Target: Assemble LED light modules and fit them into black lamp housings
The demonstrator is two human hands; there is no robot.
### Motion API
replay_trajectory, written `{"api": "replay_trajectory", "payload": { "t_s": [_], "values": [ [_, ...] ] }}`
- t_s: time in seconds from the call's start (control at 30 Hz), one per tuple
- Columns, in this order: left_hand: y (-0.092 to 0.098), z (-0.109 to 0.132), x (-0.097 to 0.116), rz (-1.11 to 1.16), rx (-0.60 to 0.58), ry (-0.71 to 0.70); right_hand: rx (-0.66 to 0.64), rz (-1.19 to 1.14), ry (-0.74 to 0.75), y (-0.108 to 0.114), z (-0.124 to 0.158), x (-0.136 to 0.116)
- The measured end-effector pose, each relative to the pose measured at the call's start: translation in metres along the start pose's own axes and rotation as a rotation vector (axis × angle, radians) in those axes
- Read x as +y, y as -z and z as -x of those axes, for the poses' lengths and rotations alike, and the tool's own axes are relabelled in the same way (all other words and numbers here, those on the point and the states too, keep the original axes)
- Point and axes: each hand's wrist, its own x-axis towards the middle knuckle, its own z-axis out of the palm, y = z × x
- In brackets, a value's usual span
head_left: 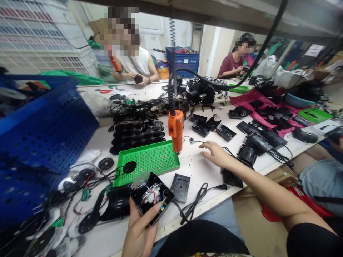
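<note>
My left hand point(139, 230) grips an open black device housing point(150, 194) near the table's front edge; a speaker cone, red wires and a small circuit board show inside it. My right hand point(215, 153) reaches out over the white table with fingers spread, holding nothing. It is just right of an orange electric screwdriver point(175, 130) that hangs on a coiled cable above a green screw tray point(148, 160). A tiny green circuit board with a thin wire point(192, 141) lies just beyond my fingertips.
A blue perforated crate point(40, 142) stands at the left. Stacked black parts point(136, 134), black housings point(225, 132), cables and a black square cover point(180, 187) lie around. Pink cloth point(241, 100) covers the far right. Two other people sit across the table.
</note>
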Motion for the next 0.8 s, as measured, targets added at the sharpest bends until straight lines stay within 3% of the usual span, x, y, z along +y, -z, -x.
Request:
{"api": "replay_trajectory", "payload": {
  "t_s": [0.17, 0.23, 0.33, 0.4, 0.47, 0.57, 0.63, 0.7, 0.73, 0.8],
  "values": [
    [-0.004, -0.009, 0.000, -0.036, -0.093, 0.038, 0.114, -0.070, 0.065, -0.008, 0.055, -0.028],
    [-0.008, -0.009, 0.003, -0.057, -0.103, 0.039, 0.258, -0.094, 0.012, -0.007, 0.084, -0.019],
    [-0.011, -0.009, 0.009, -0.082, -0.108, 0.044, 0.618, -0.062, -0.205, -0.003, 0.141, 0.012],
    [-0.011, -0.012, 0.011, -0.100, -0.103, 0.058, 0.851, 0.016, -0.382, -0.007, 0.194, 0.039],
    [-0.011, -0.018, 0.012, -0.126, -0.089, 0.062, 0.971, 0.103, -0.543, -0.022, 0.262, 0.065],
    [-0.014, -0.027, 0.010, -0.146, -0.057, 0.046, 0.902, 0.230, -0.738, -0.062, 0.372, 0.089],
    [-0.020, -0.030, 0.008, -0.147, -0.052, 0.032, 0.843, 0.317, -0.812, -0.082, 0.419, 0.094],
    [-0.030, -0.030, 0.007, -0.148, -0.068, 0.019, 0.778, 0.344, -0.763, -0.078, 0.420, 0.093],
    [-0.035, -0.028, 0.007, -0.148, -0.080, 0.015, 0.743, 0.352, -0.703, -0.064, 0.401, 0.092],
    [-0.046, -0.024, 0.007, -0.136, -0.104, 0.007, 0.742, 0.396, -0.621, -0.018, 0.330, 0.091]
  ]
}}
